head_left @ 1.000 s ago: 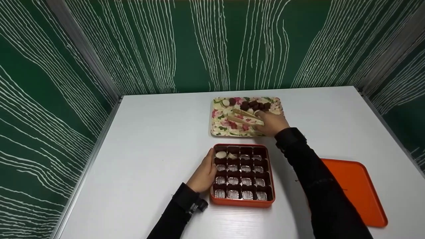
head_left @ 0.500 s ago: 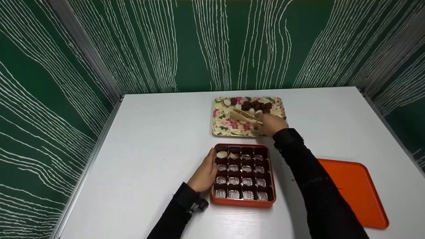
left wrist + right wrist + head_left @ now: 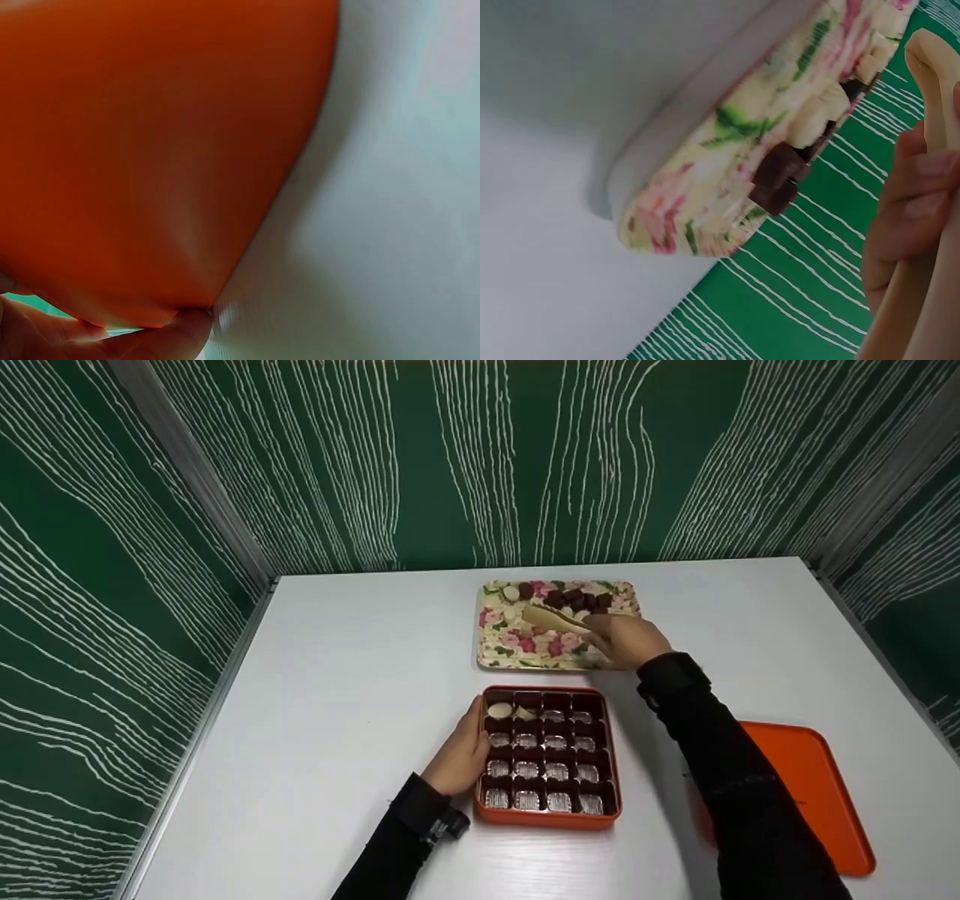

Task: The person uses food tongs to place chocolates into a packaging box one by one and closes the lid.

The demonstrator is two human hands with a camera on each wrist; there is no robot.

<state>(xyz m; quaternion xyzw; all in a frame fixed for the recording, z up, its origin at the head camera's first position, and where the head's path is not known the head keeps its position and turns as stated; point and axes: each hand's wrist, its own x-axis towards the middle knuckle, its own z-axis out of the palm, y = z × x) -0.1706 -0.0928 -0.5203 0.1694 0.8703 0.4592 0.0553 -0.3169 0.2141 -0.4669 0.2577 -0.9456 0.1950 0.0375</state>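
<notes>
Presently, the person's right hand point(image 3: 630, 640) grips a pair of pale wooden tongs point(image 3: 551, 620) above a rectangular, cream-coloured tray point(image 3: 499, 656) printed with pink flowers and green leaves. The tongs' arms stand close together; whether a piece sits between their tips cannot be told. Along the tray's far part lie chunky dark brown pieces point(image 3: 589, 600) and rounded white pieces point(image 3: 511, 593). Nearer the person is an orange-red, round-cornered box point(image 3: 547, 819), its glossy dark brown insert point(image 3: 557, 801) divided into four rows of four compartments. The far row's two leftmost compartments each bear one pale piece point(image 3: 499, 710). Against the box's left wall rests the left hand point(image 3: 459, 754), fingers extended along it. Rightward, a flat orange rectangular tray point(image 3: 817, 780) lies on the white table point(image 3: 337, 697), partly hidden by the right black sleeve point(image 3: 739, 780).
</notes>
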